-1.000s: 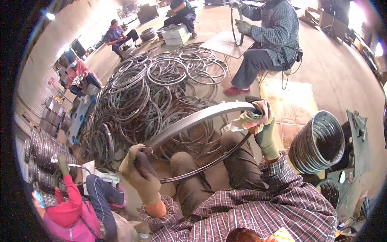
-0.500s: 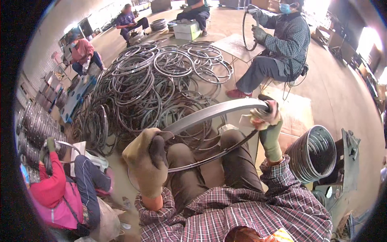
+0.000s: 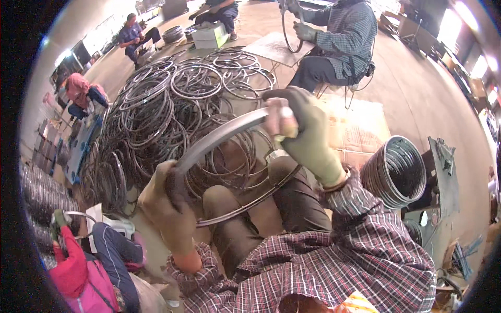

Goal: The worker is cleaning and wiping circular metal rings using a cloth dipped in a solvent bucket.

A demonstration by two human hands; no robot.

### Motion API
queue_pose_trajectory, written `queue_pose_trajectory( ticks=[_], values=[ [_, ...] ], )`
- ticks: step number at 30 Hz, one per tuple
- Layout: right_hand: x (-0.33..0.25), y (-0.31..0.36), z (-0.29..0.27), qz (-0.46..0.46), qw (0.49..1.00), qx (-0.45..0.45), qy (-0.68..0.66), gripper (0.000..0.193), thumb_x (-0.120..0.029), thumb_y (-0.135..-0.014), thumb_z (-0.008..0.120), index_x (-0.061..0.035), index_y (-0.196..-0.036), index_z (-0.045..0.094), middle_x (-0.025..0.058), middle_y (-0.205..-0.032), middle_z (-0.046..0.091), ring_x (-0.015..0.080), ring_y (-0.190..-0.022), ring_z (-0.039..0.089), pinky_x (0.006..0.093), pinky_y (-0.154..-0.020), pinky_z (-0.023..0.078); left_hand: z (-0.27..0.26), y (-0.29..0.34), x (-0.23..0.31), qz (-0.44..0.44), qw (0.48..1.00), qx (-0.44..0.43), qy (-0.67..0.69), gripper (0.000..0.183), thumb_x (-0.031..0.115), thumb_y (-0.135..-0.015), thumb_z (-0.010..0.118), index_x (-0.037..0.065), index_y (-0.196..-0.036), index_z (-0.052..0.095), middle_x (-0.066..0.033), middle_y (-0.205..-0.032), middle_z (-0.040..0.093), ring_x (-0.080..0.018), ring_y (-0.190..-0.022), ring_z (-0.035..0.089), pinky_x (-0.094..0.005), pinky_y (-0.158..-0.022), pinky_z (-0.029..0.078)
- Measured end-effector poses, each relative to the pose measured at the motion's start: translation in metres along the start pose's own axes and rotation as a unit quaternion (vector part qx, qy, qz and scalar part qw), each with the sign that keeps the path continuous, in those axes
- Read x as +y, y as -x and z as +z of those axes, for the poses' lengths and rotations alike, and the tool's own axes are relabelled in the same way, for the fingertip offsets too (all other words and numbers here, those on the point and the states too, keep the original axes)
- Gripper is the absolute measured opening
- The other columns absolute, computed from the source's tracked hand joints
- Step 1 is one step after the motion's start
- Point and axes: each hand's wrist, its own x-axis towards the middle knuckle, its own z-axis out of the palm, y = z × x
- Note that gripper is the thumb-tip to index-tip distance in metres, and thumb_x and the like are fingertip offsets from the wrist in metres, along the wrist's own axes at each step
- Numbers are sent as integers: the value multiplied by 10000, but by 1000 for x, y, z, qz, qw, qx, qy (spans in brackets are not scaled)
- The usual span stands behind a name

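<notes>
Closed grey metal ring (image 3: 223, 131): its left and right stretches were hidden behind gloved fingers.
Left hand in a tan, dark-palmed glove (image 3: 169, 203): its inner side was blurred, the fingertips impossible to tell apart.
Right hand in a pale green, dark-fingered glove (image 3: 308, 133): its fingers were smeared.
Crumpled pinkish cloth (image 3: 282, 121): it was blurred and partly covered by the right hand.
Large heap of dark metal rings (image 3: 167, 101): its lower layers lay buried.
Far person in a blue checked shirt (image 3: 348, 44): the upper edge cut off the head.
</notes>
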Motion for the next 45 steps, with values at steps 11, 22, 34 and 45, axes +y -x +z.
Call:
queue_pose_trajectory(
  ticks=[11, 22, 34, 45],
  values=[
    [76, 78, 4, 288, 890, -1, -354, 279, 4, -908, 553, 14, -1186, 539, 22, -993, 632, 93, -925, 603, 245, -807, 497, 6, -11, -12, -29, 1000, -4, 11, 250, 213, -1005, 472, 4, -930, 588, -221, -743, 586, -393, -647, 586, -414, -611, 449],
    [152, 215, 55, 395, 786, -14, -476, 429, -207, -919, 628, -2, -1268, 486, 81, -1151, 624, 170, -1022, 610, 296, -905, 484, 24, -10, -43, -37, 997, 70, 23, 329, 260, -1009, 485, -33, -963, 626, -235, -769, 612, -352, -637, 592, -403, -613, 443],
    [85, 33, -28, 212, 946, 43, -243, 253, -31, -896, 599, -14, -1146, 573, 38, -861, 666, 76, -789, 618, 243, -684, 498, -12, -24, -22, 137, 979, 74, -130, 301, 234, -986, 521, -17, -1125, 609, -173, -968, 642, -330, -929, 631, -380, -878, 474],
    [9, -56, 8, -192, 973, -27, 128, 348, -197, -740, 725, -126, -1067, 628, 94, -906, 655, 297, -860, 659, 399, -760, 528, 8, -41, 17, 26, 996, -54, -72, 155, 160, -956, 513, 35, -959, 605, -256, -811, 600, -458, -781, 599, -460, -664, 474]
  ],
)
